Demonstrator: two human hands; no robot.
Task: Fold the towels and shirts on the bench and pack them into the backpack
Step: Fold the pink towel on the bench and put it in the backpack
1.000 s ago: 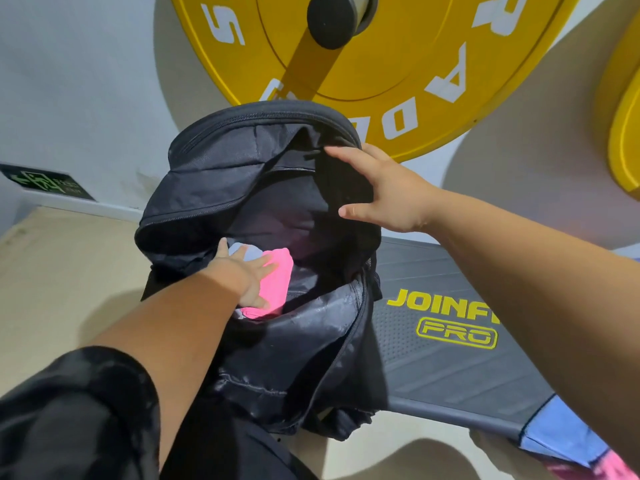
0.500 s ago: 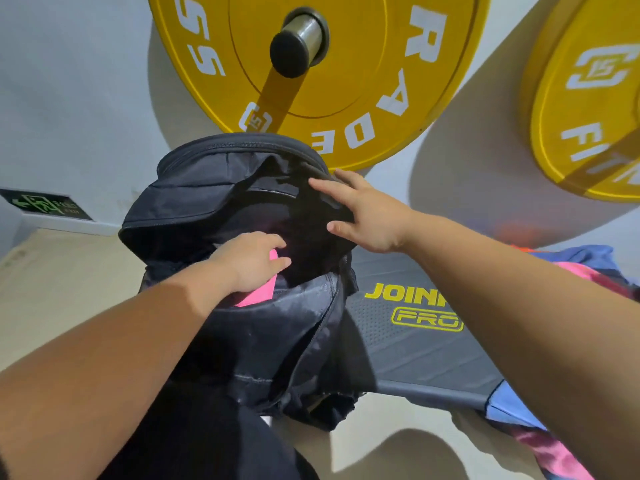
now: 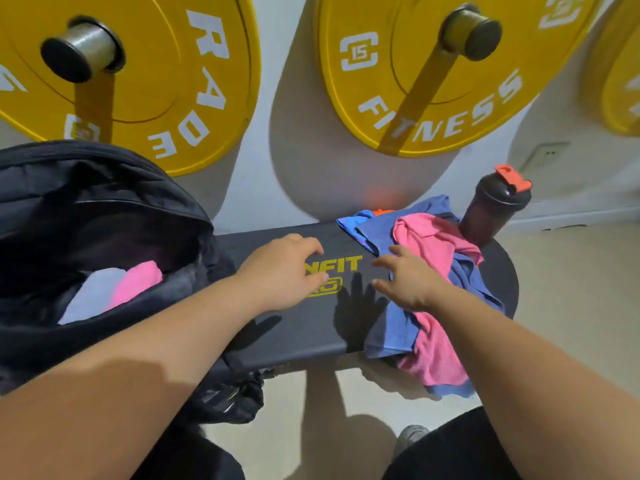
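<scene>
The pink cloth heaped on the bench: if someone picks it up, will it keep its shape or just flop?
It will probably flop: the pink cloth lies crumpled and drapes over the bench edge. It looks like thin, light fabric. Lifting it may drag along the blue garment tangled beneath it.

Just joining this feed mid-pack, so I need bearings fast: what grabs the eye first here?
Large yellow weight plates hang on the wall along the top. Below left, the open black fabric backpack holds folded pink and pale cloths; at right, a crumpled pink and blue clothes heap covers the end of the black bench.
</scene>
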